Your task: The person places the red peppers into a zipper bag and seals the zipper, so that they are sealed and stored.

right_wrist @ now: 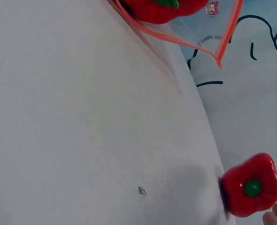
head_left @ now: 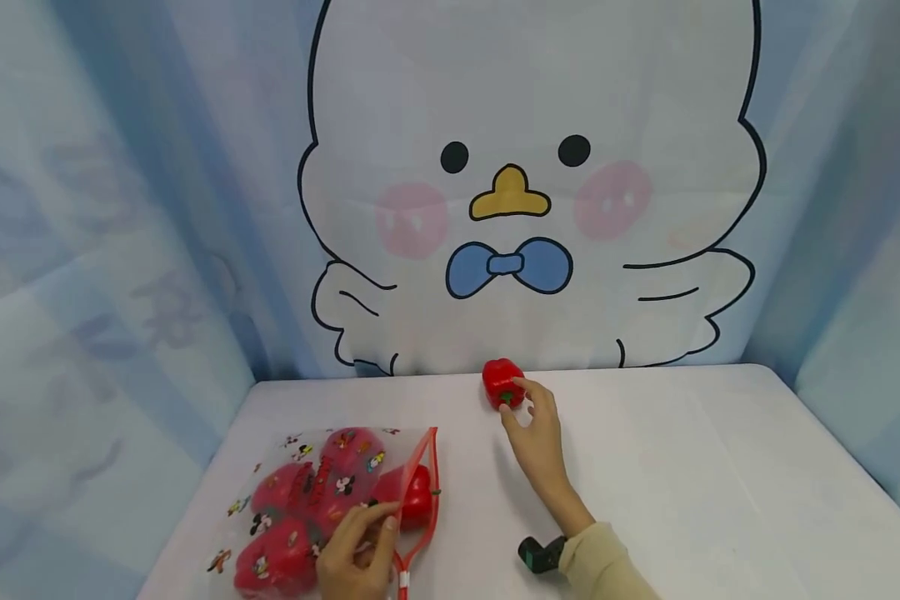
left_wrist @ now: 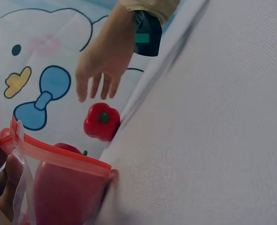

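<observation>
A clear zip bag (head_left: pixel 303 446) with a red zip edge and cartoon prints lies at the left, holding several red bell peppers. My left hand (head_left: pixel 357 550) pinches the upper layer of the bag near its mouth, which gapes toward the right. One red pepper (head_left: pixel 417 498) sits right at that mouth, its green stem poking out. At the table's back edge stands a single red bell pepper (head_left: pixel 502 385), stem toward me. My right hand (head_left: pixel 537 433) reaches to it with thumb and fingers spread; the left wrist view shows a gap between the fingertips and the pepper (left_wrist: pixel 102 122).
The white table (head_left: pixel 682 467) ends at the back against a hanging cloth (head_left: pixel 540 325) printed with a white bird. More pale blue cloth hangs on both sides. A black wrist device (head_left: pixel 542 554) is worn on the right wrist.
</observation>
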